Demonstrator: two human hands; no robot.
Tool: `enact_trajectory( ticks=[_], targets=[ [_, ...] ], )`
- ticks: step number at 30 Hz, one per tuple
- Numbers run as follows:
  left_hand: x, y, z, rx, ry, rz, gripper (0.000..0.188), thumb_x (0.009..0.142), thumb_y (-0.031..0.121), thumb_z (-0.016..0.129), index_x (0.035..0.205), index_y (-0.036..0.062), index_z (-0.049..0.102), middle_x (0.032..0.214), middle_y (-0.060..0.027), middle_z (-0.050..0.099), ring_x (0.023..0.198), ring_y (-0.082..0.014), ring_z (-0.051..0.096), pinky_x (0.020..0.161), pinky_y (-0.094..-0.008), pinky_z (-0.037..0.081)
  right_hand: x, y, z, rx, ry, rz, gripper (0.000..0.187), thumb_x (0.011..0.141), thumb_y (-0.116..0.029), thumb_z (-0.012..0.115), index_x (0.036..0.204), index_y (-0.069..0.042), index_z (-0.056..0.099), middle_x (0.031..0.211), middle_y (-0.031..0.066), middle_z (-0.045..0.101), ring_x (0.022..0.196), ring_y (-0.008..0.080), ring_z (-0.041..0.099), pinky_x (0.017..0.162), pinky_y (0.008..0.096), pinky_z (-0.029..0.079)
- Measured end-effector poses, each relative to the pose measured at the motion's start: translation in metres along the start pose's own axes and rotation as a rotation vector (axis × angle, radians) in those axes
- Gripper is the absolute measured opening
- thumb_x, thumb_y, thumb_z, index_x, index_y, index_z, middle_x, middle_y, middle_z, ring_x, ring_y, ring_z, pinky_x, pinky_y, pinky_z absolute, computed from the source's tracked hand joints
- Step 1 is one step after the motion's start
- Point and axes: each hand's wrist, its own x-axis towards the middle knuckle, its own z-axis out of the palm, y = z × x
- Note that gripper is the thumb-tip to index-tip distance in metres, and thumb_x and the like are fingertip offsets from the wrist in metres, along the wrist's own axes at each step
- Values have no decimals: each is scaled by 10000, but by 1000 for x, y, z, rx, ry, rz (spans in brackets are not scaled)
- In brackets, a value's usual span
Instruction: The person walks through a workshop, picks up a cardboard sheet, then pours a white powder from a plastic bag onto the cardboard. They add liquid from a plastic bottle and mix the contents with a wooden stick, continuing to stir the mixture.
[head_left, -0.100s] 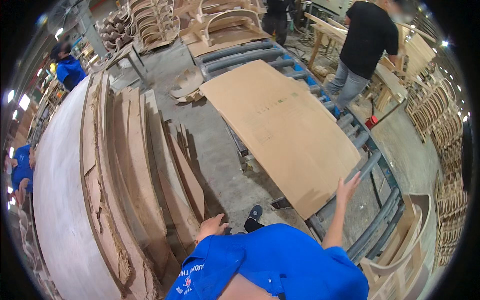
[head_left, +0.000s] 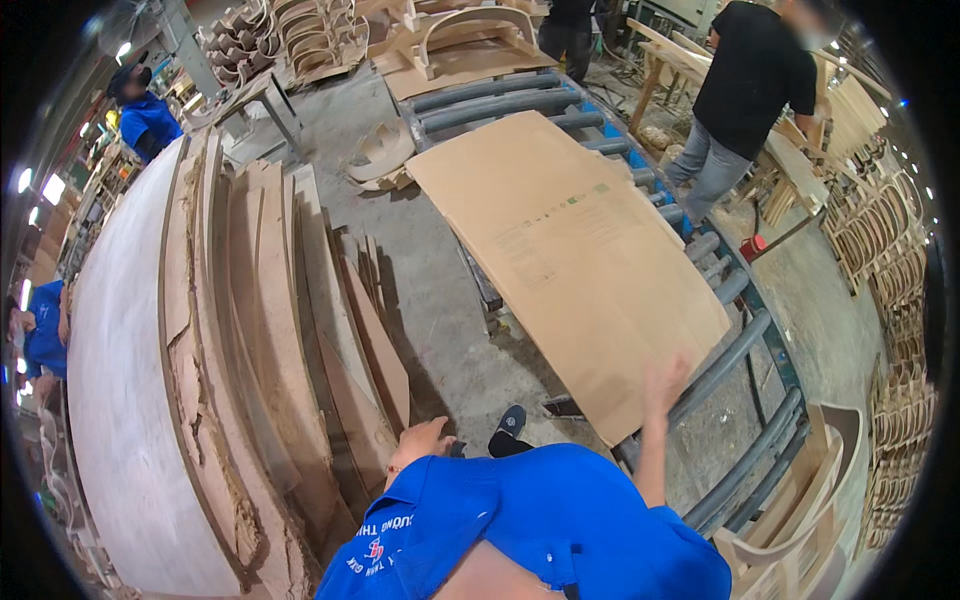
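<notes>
A large flat cardboard sheet lies slantwise across a roller conveyor. Over its near right part is my right hand, blurred by motion, with the fingers seemingly stretched out and nothing seen in them; whether it touches the sheet I cannot tell. My left hand is low beside the near end of a row of upright boards, its fingers loosely extended and holding nothing that shows. Some of these boards have torn, ragged edges, and a wide pale panel stands outermost on the left.
The conveyor's grey rollers run along the right and far side. Curved wooden frames stand at the near right. A person in a black shirt works beyond the conveyor. Curved wooden scraps lie on the concrete floor.
My right hand has moved left from the sheet's right edge to over the cardboard. My left hand has barely moved. The whole view has shifted slightly.
</notes>
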Motion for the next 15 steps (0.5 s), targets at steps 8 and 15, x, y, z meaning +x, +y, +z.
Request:
enact_trajectory(
  ticks=[8,15],
  targets=[
    [67,8,-16,-25,56,69,439,837,345,555,1159,51,504,943,-203,620,926,-368,589,784,-472,455,-37,-161,60,121,-524,-586,725,727,-266,697,1364,-123,382,1396,242,286,1299,418,252,1061,525,219],
    [102,6,-52,-31,-99,55,469,844,350,550,1199,48,505,1032,-206,619,971,-367,584,827,-444,461,15,-213,125,231,-456,-582,655,751,-257,675,1338,-127,414,1371,255,306,1288,421,271,1026,550,261]
  ],
)
